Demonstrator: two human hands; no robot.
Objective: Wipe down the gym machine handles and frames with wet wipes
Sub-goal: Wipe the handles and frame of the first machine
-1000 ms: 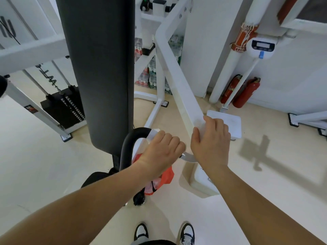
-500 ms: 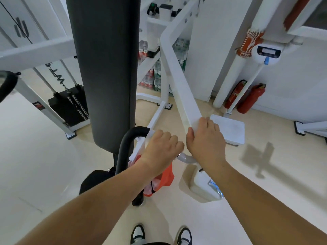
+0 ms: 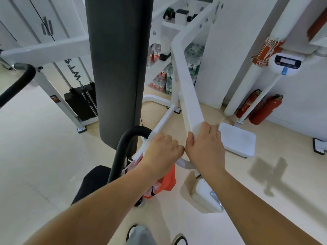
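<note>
I have both hands up on the white frame bar (image 3: pixel 187 89), the slanted beam that runs from the machine's upper bracket down toward me. My right hand (image 3: pixel 206 149) wraps over the bar's lower end, fingers curled across the top face and thumb tucked against the near side; a sliver of white at the fingertips may be the wet wipe (image 3: pixel 197 128), but against the white paint I cannot tell for sure. My left hand (image 3: pixel 161 152) sits just left of the bar, touching the right hand at the knuckles — its fingers are curled tight into a fist around the handles of an orange plastic bag (image 3: pixel 168 181), which hangs below the wrist, and it seems also to hold the thinner white strut (image 3: pixel 160 125) there.

Left of the bar stands the tall black back pad (image 3: pixel 117 68), upright, with a curved black handle (image 3: pixel 126 144) looping out beneath it, next to my left hand. Farther left of the bar, beyond the pad, is a black weight stack (image 3: pixel 80 103) in its white frame. Right of the bar's lower end, a white scale platform (image 3: pixel 238 140) lies on the floor, and two red fire extinguishers (image 3: pixel 263 109) stand against the wall beyond it. Behind the bar, crates of bottles (image 3: pixel 159 80) are stacked on the floor. Below the bar, my shoes (image 3: pixel 179 240) show at the picture's bottom edge.
</note>
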